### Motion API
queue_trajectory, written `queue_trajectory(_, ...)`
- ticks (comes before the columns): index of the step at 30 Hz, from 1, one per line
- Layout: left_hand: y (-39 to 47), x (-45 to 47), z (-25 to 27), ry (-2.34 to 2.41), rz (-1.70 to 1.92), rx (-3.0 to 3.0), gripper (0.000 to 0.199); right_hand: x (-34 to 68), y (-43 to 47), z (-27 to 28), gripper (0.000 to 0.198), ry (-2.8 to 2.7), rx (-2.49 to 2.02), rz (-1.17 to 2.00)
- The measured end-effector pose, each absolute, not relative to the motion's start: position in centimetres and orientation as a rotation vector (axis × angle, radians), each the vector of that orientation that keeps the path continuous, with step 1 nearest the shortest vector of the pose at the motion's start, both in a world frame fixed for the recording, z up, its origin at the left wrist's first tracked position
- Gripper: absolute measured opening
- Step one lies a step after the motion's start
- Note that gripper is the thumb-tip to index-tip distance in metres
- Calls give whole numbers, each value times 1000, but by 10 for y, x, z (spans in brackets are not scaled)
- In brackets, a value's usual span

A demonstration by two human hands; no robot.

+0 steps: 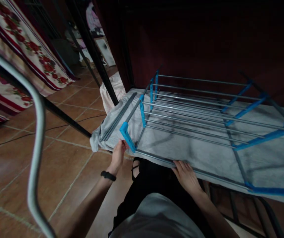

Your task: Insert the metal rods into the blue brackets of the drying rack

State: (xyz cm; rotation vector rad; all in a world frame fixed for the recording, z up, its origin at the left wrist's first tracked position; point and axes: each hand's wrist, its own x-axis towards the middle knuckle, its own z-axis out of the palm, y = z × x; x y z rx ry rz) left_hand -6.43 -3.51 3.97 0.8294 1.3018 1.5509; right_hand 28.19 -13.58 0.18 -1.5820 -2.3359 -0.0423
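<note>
A shelf rack of thin grey metal rods and blue plastic connectors (142, 110) lies on a grey bedsheet (171, 142) before me. At its near left corner, my left hand (118, 156) is closed at the lower end of a blue end connector (127, 137); the fingertips are partly hidden behind it. My right hand (187, 176) lies over the front metal rod (154, 156), its fingers curled on the rod just right of my lap. On the far right, more blue connectors (263, 137) join the other ends of the rods.
Several loose grey rods (118, 120) lie on the sheet left of the rack. A curved pale metal tube (39, 122) crosses the left side. Dark bed posts (99, 62), a floral curtain (30, 46), a tiled floor (65, 158) and a dark wooden panel (194, 43) surround the bed.
</note>
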Motion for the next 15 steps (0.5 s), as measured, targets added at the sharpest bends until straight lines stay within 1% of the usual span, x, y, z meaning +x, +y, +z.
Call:
queue_trajectory(2, -45, -54, 24, 1294, 1555, 805, 54, 286, -133, -3, 29, -2374, -1609, -104)
queue_trajectory(5, -40, -39, 15, 1357, 1539, 859, 53, 291, -125, -1, 28, -2421, -1592, -130)
queue_trajectory(11, -27, -25, 7, 1450, 1473, 1105, 45, 290, -122, 1, 25, -2415, -1541, -69)
queue_trajectory(15, -24, -23, 7, 1433, 1488, 1109, 48, 287, -121, 4, 23, -2404, -1569, -28)
